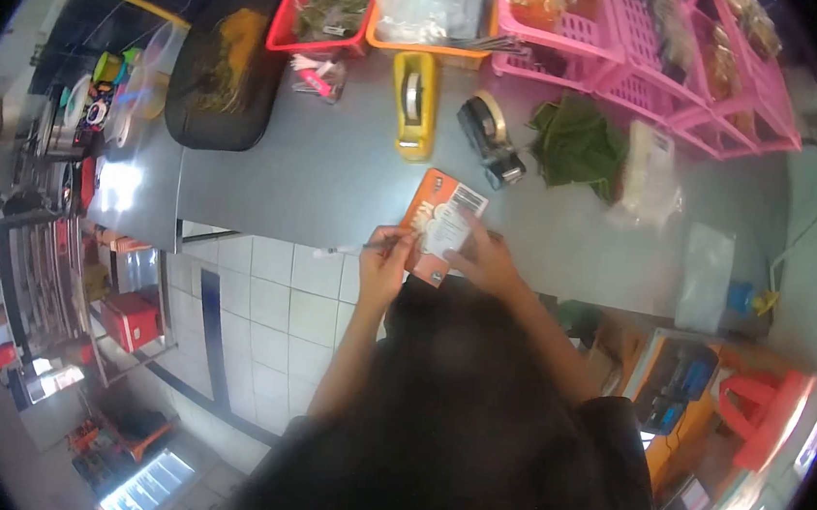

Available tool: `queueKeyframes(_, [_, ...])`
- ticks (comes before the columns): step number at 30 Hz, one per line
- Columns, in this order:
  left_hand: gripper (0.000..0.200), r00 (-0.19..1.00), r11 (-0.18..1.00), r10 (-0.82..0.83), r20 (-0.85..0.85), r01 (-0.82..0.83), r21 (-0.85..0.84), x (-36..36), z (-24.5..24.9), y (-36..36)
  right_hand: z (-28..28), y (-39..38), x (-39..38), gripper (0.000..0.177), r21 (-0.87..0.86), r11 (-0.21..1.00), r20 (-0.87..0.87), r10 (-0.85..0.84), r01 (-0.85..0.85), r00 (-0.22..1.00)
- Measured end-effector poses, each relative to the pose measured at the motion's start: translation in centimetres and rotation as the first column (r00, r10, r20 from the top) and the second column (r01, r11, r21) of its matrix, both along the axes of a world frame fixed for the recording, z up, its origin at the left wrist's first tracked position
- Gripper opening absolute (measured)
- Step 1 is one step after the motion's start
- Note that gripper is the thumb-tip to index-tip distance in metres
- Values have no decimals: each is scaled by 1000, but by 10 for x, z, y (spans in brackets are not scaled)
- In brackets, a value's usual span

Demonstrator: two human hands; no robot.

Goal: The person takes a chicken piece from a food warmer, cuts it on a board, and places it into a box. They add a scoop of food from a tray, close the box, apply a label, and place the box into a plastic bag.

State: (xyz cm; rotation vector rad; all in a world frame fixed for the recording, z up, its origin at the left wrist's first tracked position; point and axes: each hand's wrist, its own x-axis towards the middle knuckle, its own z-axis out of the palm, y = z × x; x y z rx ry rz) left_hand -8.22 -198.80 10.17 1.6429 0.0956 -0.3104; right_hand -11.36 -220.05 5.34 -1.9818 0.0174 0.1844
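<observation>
An orange packet [425, 195] with printed lettering and a white label [448, 230] is at the front edge of the grey counter, tilted slightly. My left hand [385, 265] is closed around a slim dark pen [376, 244], its fingertips at the packet's left side. A white piece [329, 251] extends leftward in line with the pen. My right hand [488, 261] grips the packet from the right, thumb and forefinger over the label. Beyond the packet are a yellow tape dispenser [424, 125] and a black tape dispenser [492, 144].
Along the back stand a red basket [287, 31], an orange basket [426, 50] and pink racks [629, 65] holding packets. A black tray [181, 104] is at left. A green cloth [579, 144] and clear plastic bags [706, 271] lie at right.
</observation>
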Motion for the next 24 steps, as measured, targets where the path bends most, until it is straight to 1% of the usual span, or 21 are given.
queueKeyframes(1, [12, 997, 999, 45, 57, -45, -2, -7, -18, -7, -2, -1, 1, 78, -7, 1000, -1, -8, 8, 1000])
queueKeyframes(2, [11, 987, 995, 97, 127, -98, 2, -16, -29, -19, -7, -8, 0, 79, -14, 1000, 62, 3, -2, 998])
queueKeyframes(3, [12, 990, 994, 79, 114, -86, 61, -20, -26, -24, -4, -7, 1, 80, -23, 1000, 116, 12, -10, 993])
queueKeyframes(4, [12, 990, 994, 79, 118, -86, 62, -21, -23, -27, 0, -7, 1, 80, -21, 1000, 120, 12, -9, 993])
queueKeyframes(6, [12, 985, 996, 44, 166, -55, 66, -21, -16, -33, 7, -11, 2, 83, 98, 993, -51, 65, -60, 997])
queueKeyframes(7, [12, 985, 996, 38, 170, -50, 70, -20, -16, -33, 5, -10, 2, 83, 103, 993, -47, 60, -55, 997])
queueKeyframes(9, [14, 978, 996, 80, 195, -86, 23, -19, -23, -33, 2, -11, 1, 84, 28, 997, 56, 66, -68, 996])
queueKeyframes(10, [14, 979, 997, 70, 191, -77, 27, -19, -31, -32, 1, -10, 0, 84, 32, 998, 52, 57, -59, 997])
queueKeyframes(11, [14, 960, 991, 69, 272, -96, 89, -19, -42, -31, -1, -10, 0, 83, 55, 997, 59, 52, -56, 997])
queueKeyframes(12, [15, 934, 982, 62, 351, -121, 147, -17, -37, -33, -1, -10, 0, 82, 77, 996, 66, 48, -53, 997])
queueKeyframes(13, [15, 937, 982, 54, 345, -112, 151, -19, -31, -35, -1, -9, -1, 82, 81, 996, 60, 40, -45, 997])
queueKeyframes(15, [16, 986, 967, -6, 167, -37, 252, -21, -16, -37, -2, -9, -3, 81, 58, 998, 47, 18, -20, 999])
queueKeyframes(17, [16, 983, 961, -41, 178, -10, 277, -23, -26, -33, -14, -8, -4, 81, 68, 997, 40, 16, -18, 999])
queueKeyframes(19, [16, 978, 955, -72, 196, 10, 297, -22, -32, -32, -14, -8, -3, 81, 74, 997, 42, 19, -22, 999])
queueKeyframes(21, [16, 983, 967, 58, 174, -98, 233, -22, -34, -33, -12, -9, -3, 82, 58, 998, 93, 16, -21, 996])
queueKeyframes(22, [16, 982, 967, 58, 179, -100, 233, -20, -34, -33, -14, -9, -2, 82, 58, 998, 97, 16, -22, 995])
queueKeyframes(24, [15, 959, 943, -63, 276, -33, 331, -19, -31, -34, -18, -8, -2, 82, 106, 993, -3, 43, -42, 999])
